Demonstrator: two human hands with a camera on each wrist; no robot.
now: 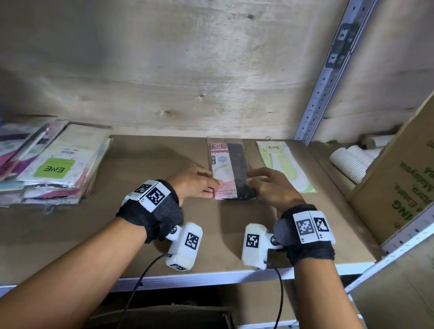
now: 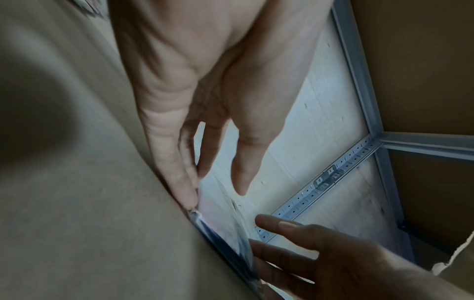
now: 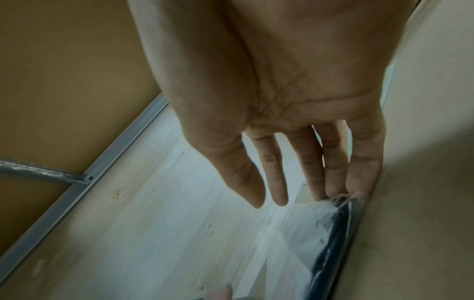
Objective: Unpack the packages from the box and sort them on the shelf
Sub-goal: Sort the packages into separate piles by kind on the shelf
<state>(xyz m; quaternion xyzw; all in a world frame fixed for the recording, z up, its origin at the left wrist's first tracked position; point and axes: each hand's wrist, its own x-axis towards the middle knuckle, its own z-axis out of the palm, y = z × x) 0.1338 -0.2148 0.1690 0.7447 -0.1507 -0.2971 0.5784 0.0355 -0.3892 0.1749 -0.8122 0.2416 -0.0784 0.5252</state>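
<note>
Package: the pink-and-black package [image 1: 230, 169] lies flat on your shelf [image 1: 126, 224], its long side running away from you, between your two hands.
Left hand: your left hand [image 1: 196, 182] rests at the package's left edge with fingers stretched out, touching it rather than gripping; nothing is clasped.
Right hand: your right hand [image 1: 271, 186] sits at the right edge, fingers spread and relaxed, tips on the black half; it grasps nothing.
Head view only: you see the ENE print on the package, a pale green package [image 1: 285, 165] just beside it to the right, a pile of packages [image 1: 45, 160] well apart on the left, a cardboard box [image 1: 417, 168] at the far right with paper cups [image 1: 352, 160] behind it, and the metal upright [image 1: 326, 76] at the back.
Left wrist view only: your lowest fingertips [image 2: 188, 194] meet the near corner of the clear wrapper [image 2: 225, 237], which curls slightly off the board; the other hand's fingers [image 2: 295, 253] lie against the far edge.
Right wrist view only: two fingertips [image 3: 359, 182] touch the wrapper's corner [image 3: 341, 215], the other fingers hanging clear of it; the wooden back wall [image 3: 166, 223] shows behind.
</note>
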